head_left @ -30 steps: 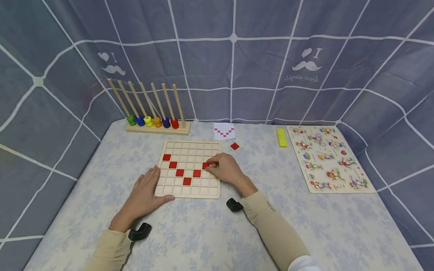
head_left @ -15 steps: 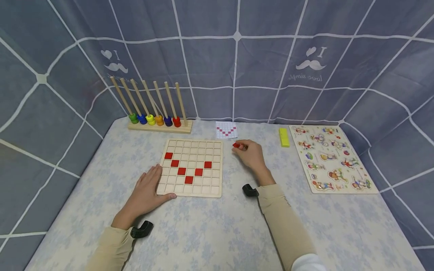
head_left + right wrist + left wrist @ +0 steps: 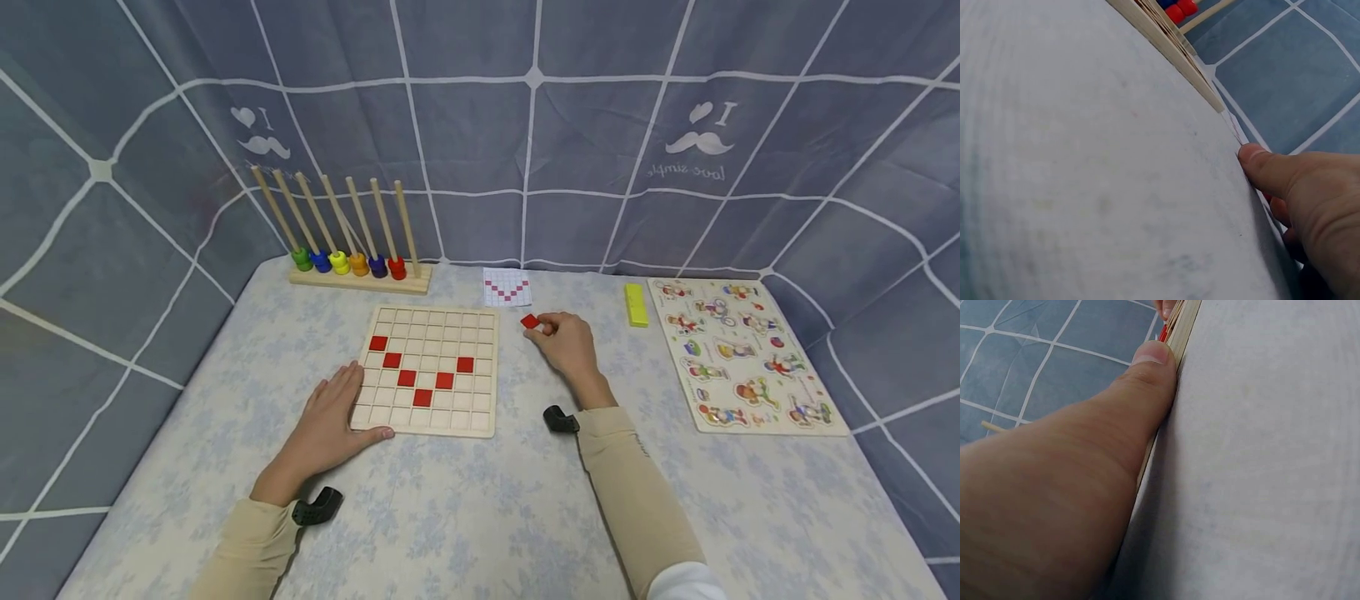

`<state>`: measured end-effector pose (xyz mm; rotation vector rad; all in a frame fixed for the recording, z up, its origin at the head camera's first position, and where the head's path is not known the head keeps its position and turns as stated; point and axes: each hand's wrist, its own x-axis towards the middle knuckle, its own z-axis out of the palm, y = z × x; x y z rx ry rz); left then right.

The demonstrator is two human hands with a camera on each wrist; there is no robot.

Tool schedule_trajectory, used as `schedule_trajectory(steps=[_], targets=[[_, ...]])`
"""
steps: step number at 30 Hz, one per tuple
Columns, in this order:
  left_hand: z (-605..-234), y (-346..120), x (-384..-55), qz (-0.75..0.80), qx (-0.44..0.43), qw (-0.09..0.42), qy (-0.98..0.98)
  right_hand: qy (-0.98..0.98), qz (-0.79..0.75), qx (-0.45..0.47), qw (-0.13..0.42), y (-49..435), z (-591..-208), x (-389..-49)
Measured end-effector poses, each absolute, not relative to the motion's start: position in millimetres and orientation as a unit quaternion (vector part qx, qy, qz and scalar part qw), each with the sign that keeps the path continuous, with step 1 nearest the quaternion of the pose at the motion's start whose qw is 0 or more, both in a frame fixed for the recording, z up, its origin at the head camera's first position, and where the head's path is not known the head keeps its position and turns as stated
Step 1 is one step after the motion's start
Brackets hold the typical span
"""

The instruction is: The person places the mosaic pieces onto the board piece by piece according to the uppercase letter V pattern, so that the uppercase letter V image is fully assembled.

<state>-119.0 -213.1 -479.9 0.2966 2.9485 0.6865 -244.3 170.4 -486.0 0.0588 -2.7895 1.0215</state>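
Observation:
A square wooden grid board (image 3: pixel 480 421) lies on the table, with several red square tiles (image 3: pixel 422 397) set in its cells in a V shape. My left hand (image 3: pixel 326 425) rests at the board's left side, fingers straight along that edge. Its thumb (image 3: pixel 1147 362) lies against the front edge. Right of the board, my right hand (image 3: pixel 567 347) pinches a loose red tile (image 3: pixel 529 322) with curled fingers and thumb, at table level. In the right wrist view, the thumb (image 3: pixel 1263 164) hides most of that tile.
Behind the board lies a pattern card (image 3: pixel 507 288) printed with a V of squares. A peg stand (image 3: pixel 360 282) with coloured beads stands back left. To the right are a yellow block (image 3: pixel 636 305) and a picture puzzle board (image 3: pixel 738 425). A grey curtain (image 3: pixel 480 142) hangs behind.
My right hand has left the red tile in the board's right part and moved right and back to the loose red tile, which it now pinches. The left hand stays at the board.

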Motion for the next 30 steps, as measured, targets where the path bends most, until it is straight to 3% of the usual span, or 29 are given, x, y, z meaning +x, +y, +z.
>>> schedule_trajectory(steps=[18, 30], targets=[[-477.4, -211.5, -117.4, 0.226, 0.107, 0.035, 0.968, -0.940, 0.325, 0.042, 0.091, 170.3, -485.4, -245.8], [-476.8, -211.5, -118.0, 0.224, 0.102, 0.048, 0.968, -0.904, 0.405, 0.136, -0.018, 147.0, -475.5, -231.3]])
